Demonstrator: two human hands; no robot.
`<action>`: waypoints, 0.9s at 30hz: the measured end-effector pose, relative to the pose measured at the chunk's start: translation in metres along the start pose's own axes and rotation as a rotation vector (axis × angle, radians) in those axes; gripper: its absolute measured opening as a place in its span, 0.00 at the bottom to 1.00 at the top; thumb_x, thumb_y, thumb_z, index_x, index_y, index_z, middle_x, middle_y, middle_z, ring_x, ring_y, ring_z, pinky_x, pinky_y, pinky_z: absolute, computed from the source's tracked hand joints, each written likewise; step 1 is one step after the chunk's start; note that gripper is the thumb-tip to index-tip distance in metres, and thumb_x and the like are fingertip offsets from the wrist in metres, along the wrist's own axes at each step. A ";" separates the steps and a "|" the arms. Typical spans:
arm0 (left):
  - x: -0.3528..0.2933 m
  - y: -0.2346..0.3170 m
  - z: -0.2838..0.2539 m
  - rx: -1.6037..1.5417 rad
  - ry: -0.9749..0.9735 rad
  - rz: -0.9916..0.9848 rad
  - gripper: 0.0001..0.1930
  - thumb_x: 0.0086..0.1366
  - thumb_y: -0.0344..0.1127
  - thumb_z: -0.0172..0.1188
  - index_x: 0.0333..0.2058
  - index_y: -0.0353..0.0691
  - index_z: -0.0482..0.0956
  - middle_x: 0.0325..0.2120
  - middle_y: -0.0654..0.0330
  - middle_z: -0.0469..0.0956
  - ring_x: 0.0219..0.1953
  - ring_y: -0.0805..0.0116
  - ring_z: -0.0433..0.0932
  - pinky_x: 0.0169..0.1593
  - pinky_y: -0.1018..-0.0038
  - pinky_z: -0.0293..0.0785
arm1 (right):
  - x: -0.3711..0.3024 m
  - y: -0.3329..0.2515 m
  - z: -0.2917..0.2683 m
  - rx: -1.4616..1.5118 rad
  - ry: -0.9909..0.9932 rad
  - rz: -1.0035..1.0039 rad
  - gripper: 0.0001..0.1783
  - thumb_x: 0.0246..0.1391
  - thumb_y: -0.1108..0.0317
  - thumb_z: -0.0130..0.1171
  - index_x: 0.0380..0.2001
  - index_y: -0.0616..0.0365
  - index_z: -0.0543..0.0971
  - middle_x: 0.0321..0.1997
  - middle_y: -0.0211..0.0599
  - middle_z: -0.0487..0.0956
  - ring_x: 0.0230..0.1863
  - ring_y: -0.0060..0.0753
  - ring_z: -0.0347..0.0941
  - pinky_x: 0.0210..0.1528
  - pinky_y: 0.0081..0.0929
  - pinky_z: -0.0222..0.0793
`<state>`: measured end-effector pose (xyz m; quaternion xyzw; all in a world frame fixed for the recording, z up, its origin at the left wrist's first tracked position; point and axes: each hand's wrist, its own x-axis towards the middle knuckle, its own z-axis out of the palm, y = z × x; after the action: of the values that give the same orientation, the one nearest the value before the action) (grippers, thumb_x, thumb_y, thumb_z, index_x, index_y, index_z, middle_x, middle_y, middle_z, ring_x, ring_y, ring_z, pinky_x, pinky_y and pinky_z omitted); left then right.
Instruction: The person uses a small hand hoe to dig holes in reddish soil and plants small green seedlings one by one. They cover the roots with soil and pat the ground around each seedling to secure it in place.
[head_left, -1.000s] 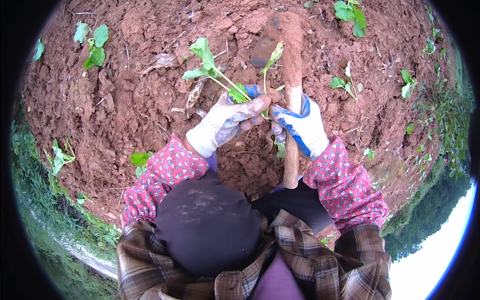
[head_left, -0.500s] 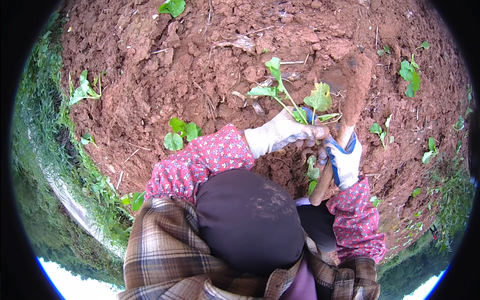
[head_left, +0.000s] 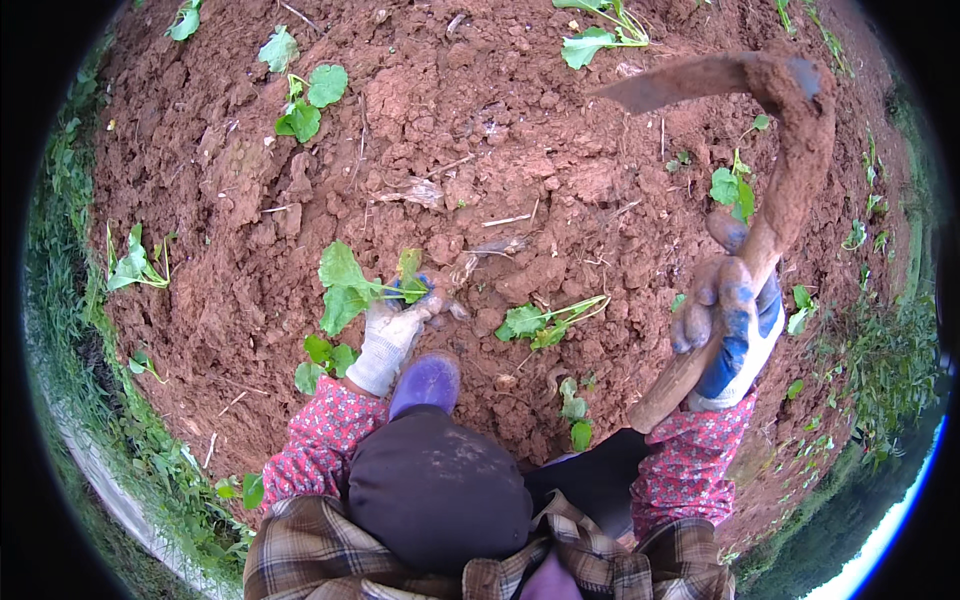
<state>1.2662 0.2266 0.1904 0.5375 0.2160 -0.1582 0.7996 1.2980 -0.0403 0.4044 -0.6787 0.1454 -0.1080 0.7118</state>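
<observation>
My left hand (head_left: 392, 335), in a muddy white and blue glove, is closed round the stems of a leafy green seedling (head_left: 343, 287) low over the soil. In my right hand (head_left: 738, 325), gloved alike, is the wooden handle of a short hoe (head_left: 785, 215). The hoe is raised at the right, its curved metal blade pointing left and its neck caked with red soil. Between my hands another seedling (head_left: 550, 322) lies flat on the ground. Some of the left fingers are hidden by leaves and mud.
Red, cloddy soil (head_left: 480, 130) spreads all around, strewn with dry stalks. Several seedlings, such as one at the upper left (head_left: 305, 105) and one at the left (head_left: 138, 262), dot it. My purple boot (head_left: 428, 384) stands beside my left hand. Grass (head_left: 70, 250) borders the left side.
My hands have moved apart. The left has shifted left and down with a seedling; the right has raised the hoe, bringing its blade into sight. A seedling now lies on the soil between them.
</observation>
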 end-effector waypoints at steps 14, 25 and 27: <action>-0.001 0.035 -0.009 -0.209 -0.085 0.063 0.16 0.56 0.30 0.65 0.44 0.35 0.77 0.30 0.64 0.79 0.27 0.73 0.79 0.20 0.84 0.67 | 0.109 0.172 0.113 -0.099 -0.097 0.222 0.11 0.51 0.73 0.62 0.30 0.59 0.68 0.16 0.29 0.70 0.13 0.21 0.66 0.13 0.24 0.64; 0.012 0.026 -0.011 -0.100 0.038 -0.001 0.15 0.57 0.29 0.63 0.44 0.34 0.77 0.32 0.62 0.80 0.30 0.73 0.78 0.27 0.81 0.70 | 0.075 0.137 0.086 0.095 -0.119 0.014 0.09 0.50 0.75 0.63 0.35 0.61 0.73 0.23 0.28 0.74 0.18 0.16 0.68 0.16 0.17 0.64; 0.014 0.024 -0.012 -0.093 0.041 0.038 0.15 0.57 0.28 0.63 0.44 0.33 0.77 0.31 0.61 0.80 0.30 0.73 0.78 0.26 0.81 0.70 | 0.058 0.148 0.081 0.003 -0.037 0.194 0.09 0.51 0.75 0.62 0.34 0.61 0.73 0.23 0.28 0.74 0.18 0.17 0.68 0.16 0.18 0.63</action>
<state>1.2879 0.2467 0.1985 0.5068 0.2294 -0.1217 0.8220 1.3747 0.0234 0.2563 -0.6621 0.1971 -0.0262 0.7226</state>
